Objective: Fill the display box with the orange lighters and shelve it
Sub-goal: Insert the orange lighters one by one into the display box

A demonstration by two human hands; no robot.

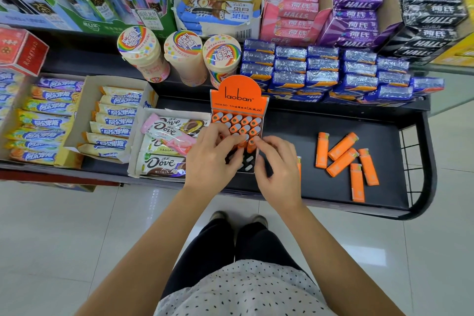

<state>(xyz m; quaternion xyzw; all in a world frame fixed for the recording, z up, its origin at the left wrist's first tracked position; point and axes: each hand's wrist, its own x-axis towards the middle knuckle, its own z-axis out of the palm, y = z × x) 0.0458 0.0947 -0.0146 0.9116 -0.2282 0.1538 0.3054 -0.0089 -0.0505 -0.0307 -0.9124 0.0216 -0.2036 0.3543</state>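
The left hand (214, 155) and the right hand (278, 167) meet over the near half of the display box (237, 110). The right hand's grip is narrow, thumb and forefinger pinched on the top of an orange lighter (252, 145) standing in the box's right column. The left hand's fingers curl down onto the lighters beside it; whether that grip holds one or only presses on them cannot be told. At 12 o'clock from both hands, the standing lighters (239, 124) fill the far rows of the box, caps up, below its orange header card. Between the hands, toward 6 o'clock, dark unfilled slots show in the box's near rows.

The box stands on the black shelf (295, 123), just right of a carton of Dove chocolate bars (164, 146). At 3 o'clock from the right hand, well apart from it, six loose lighters (343, 159) lie flat on the shelf in a scattered cluster. One more orange lighter (299, 167) peeks out just past the right hand's edge. At 1 o'clock, blue wrapped packs (325, 72) are stacked behind the box.
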